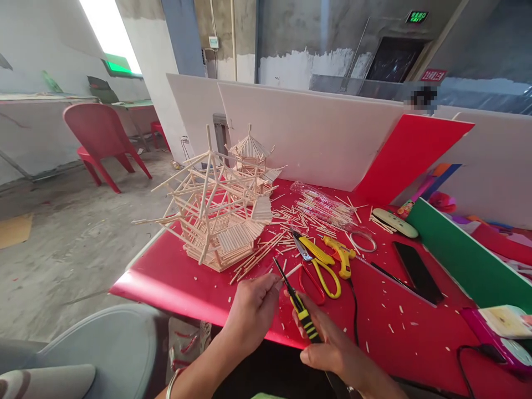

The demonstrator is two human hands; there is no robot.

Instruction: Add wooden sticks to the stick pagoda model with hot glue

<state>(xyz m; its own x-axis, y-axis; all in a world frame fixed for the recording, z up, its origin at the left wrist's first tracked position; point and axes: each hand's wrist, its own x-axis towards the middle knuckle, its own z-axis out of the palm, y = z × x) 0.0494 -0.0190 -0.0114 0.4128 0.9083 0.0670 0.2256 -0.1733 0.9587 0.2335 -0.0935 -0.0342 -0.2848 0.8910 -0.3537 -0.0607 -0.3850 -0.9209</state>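
Observation:
In my right hand (328, 338) is a black-and-yellow utility knife (305, 318), its dark narrow blade pointing up and away from me. My left hand (255, 305) is closed in a pinch on a thin wooden stick (293, 272), whose pale end sticks out to the right behind the blade. The blade crosses close to the stick; whether it touches, I cannot tell. Beyond my left hand stands a pavilion model (216, 221) built of wooden sticks, with an open roof frame. Yellow-handled scissors (326, 277), red-handled pliers (311, 284) and a yellow glue gun (341, 256) lie just past my right hand.
Loose sticks (286, 224) and a plastic bag of sticks (326, 209) cover the middle of the red table (374, 310). A smaller roofed model (250, 149) stands behind. At right are a tape roll (363, 241), a black phone (418, 271) and a power strip (494, 338) with cords.

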